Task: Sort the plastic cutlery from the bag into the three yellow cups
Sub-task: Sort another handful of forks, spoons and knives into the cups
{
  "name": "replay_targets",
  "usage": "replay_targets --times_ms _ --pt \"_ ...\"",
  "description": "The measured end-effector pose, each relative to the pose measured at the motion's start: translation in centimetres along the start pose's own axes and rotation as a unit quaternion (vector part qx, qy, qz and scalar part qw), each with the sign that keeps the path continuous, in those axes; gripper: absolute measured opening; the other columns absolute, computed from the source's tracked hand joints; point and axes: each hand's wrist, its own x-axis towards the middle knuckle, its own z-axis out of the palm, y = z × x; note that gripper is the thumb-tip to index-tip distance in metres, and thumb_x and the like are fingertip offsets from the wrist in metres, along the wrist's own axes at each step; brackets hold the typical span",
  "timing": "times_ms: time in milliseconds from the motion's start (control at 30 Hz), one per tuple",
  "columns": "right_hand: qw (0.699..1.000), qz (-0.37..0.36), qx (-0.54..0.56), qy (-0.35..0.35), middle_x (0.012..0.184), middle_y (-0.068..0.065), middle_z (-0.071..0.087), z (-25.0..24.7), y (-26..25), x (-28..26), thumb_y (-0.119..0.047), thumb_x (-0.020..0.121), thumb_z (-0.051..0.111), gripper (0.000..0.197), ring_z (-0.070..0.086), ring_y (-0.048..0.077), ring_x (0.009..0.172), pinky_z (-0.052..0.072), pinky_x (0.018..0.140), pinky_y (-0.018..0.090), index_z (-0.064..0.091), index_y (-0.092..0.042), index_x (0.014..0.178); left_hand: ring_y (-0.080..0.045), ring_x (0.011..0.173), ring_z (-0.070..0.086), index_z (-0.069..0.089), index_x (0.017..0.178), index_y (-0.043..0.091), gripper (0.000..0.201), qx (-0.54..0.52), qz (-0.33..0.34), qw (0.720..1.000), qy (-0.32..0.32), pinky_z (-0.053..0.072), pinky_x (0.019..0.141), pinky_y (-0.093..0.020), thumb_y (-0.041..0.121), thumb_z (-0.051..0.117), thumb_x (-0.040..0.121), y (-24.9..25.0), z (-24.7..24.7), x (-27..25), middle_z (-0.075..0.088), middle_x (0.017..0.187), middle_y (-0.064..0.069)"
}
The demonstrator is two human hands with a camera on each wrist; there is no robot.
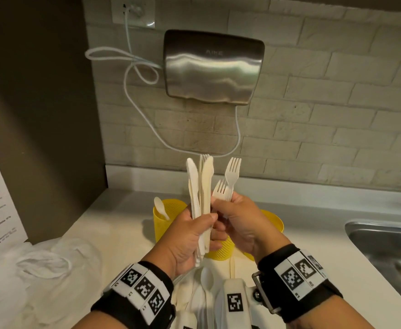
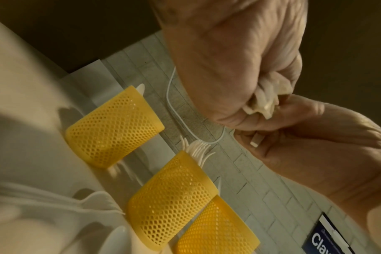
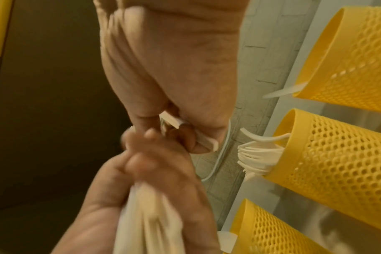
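1. The left hand (image 1: 190, 236) clenches a bundle of knives (image 1: 200, 193), upright above the counter; best hold it steady.
2. The right hand (image 1: 240, 224) pinches two forks (image 1: 228, 184) just beside the bundle. Draw them clear, then drop them in the middle cup (image 2: 172, 201) (forks already there).
3. The cutlery is white, thin plastic.

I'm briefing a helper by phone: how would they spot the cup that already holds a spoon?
Find the steel hand dryer on the brick wall; on the white counter below it stand three yellow mesh cups. The spoon cup is the leftmost one, left of both hands, and a single white spoon leans out of it.
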Motion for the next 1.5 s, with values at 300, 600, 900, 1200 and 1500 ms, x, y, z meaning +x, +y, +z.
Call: replay_targets --times_ms 300,600,900,1200,1500 --pt "1.0 0.015 0.002 0.025 0.072 0.011 0.063 0.2 0.0 0.5 -0.014 0.097 0.059 0.012 0.053 0.015 0.044 0.038 0.035 0.02 0.064 -0.006 0.104 -0.022 0.061 0.07 0.059 0.113 0.003 0.019 0.033 -0.018 0.999 -0.014 0.057 0.051 -0.029 0.008 0.046 0.1 0.0 -0.3 0.6 0.072 0.078 -0.015" --pt "1.0 0.003 0.01 -0.013 0.08 0.02 0.068 0.2 0.4 1.2 -0.019 0.099 0.055 0.025 0.048 0.019 0.034 0.043 0.036 0.025 0.064 0.001 0.109 -0.012 0.04 0.042 0.055 0.073 0.006 0.028 0.024 -0.045 0.998 -0.028 0.034 0.041 -0.019 0.015 0.049 0.099 -0.7 -1.2 0.8 0.054 0.059 -0.008" --pt "0.996 0.006 0.011 -0.083 0.072 0.013 0.067 -0.5 0.7 0.9 -0.016 0.1 0.05 0.022 0.051 0.02 0.041 0.046 0.045 0.029 0.063 -0.001 0.111 -0.01 0.04 0.045 0.056 0.085 0.008 0.019 0.001 -0.079 0.996 -0.044 0.033 0.038 -0.016 0.021 0.05 0.098 -0.5 -1.9 0.7 0.055 0.061 -0.008" --pt "0.999 0.023 -0.043 0.016 0.053 0.002 0.056 0.2 0.7 1.3 -0.02 0.1 0.054 0.009 0.044 0.013 0.035 0.034 0.038 0.018 0.057 -0.012 0.105 -0.03 0.076 0.072 0.063 0.104 0.014 0.015 0.064 0.011 0.998 0.016 0.06 0.065 -0.04 0.013 0.049 0.101 -1.3 -0.8 0.9 0.072 0.086 -0.015" --pt "0.983 -0.089 0.013 0.158 0.074 0.007 0.066 -0.2 0.3 3.4 -0.009 0.103 0.041 0.017 0.065 0.024 0.073 0.055 0.079 0.042 0.056 -0.006 0.095 -0.025 0.078 0.075 0.056 0.103 0.012 0.008 0.062 0.045 0.989 0.13 0.061 0.069 -0.041 0.011 0.051 0.097 -2.3 -2.1 2.1 0.075 0.084 -0.011"
